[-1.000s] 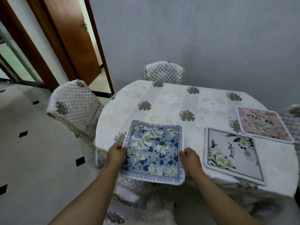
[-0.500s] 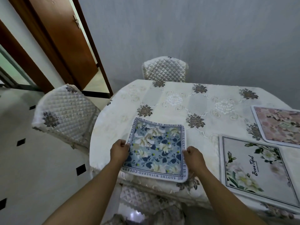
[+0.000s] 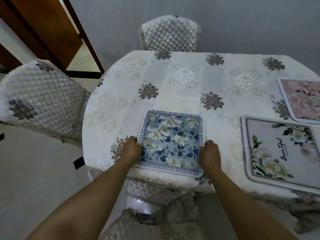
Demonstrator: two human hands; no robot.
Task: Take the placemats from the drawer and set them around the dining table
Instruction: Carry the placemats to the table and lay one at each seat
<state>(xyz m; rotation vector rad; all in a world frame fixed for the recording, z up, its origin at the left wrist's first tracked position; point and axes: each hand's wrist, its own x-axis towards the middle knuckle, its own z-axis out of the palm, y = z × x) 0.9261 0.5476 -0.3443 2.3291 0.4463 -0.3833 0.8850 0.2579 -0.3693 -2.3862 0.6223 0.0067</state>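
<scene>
Blue floral placemat (image 3: 171, 142) flat at dining table (image 3: 190, 80) near edge, sides pinched by left hand (image 3: 132, 148), right hand (image 3: 210, 152) — third laid, white placemat (image 3: 280, 153), pink placemat (image 3: 303, 99) at right; far, left sides seemingly pending.

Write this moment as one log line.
blue floral placemat: on tablecloth, near edge | left hand: grips left side | right hand: grips right side | also laid: white floral placemat, pink floral placemat
</scene>
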